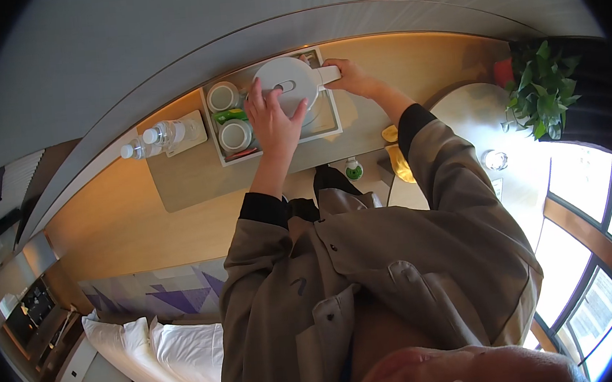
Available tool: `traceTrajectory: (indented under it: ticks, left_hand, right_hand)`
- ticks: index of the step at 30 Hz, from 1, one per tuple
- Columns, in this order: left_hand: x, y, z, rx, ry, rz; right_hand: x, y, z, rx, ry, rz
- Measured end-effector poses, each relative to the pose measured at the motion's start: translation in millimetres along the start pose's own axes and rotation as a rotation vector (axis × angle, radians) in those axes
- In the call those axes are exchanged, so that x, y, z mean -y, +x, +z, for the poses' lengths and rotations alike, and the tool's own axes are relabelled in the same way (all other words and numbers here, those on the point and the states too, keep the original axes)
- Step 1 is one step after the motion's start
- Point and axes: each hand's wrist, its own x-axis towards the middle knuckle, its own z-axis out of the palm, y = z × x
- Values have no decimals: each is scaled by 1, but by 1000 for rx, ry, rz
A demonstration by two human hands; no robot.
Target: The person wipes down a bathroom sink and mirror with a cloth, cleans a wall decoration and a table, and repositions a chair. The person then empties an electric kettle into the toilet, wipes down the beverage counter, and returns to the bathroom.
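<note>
A white electric kettle [288, 72] with a round lid is over the tray at the top of the view. My right hand [352, 78] is wrapped round its handle [328, 75] on the right side. Across the lid's left part lies my left hand [274, 117], fingers apart, a fingertip at the oval recess in the lid's middle. Below and around the kettle is a white-rimmed tray [337, 108]. Two white-topped cups [223, 96] [235, 134] stand in its left part, with a green packet [230, 115] between them. The kettle hides much of the tray's middle.
Two clear water bottles [164, 133] stand left of the tray on a small pale mat [195, 131]. A potted plant [543, 94] is at the far right, near the windows [592, 297]. A glass ashtray-like dish [495, 160] sits on the round table [459, 116]. White pillows [189, 347] lie lower left.
</note>
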Motion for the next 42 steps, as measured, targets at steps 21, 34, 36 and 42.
traceTrajectory:
  ticks: [21,34,36,42]
  left_hand:
    - [-78,-29,81,27,-1151,-849]
    - [-102,-1,110,-467,-1108,-993]
    - [-91,-17,114,-487,-1142,-876]
    - [-86,-66,76,-199,-1256,-836]
  right_hand:
    - [-8,-27,-4,-174,52,-143]
    - [-92,-288,-2,-327,-748,352]
    - [-118,-287,9,-381,-862,334]
    - [-156,-260,-29,-570,-654,312]
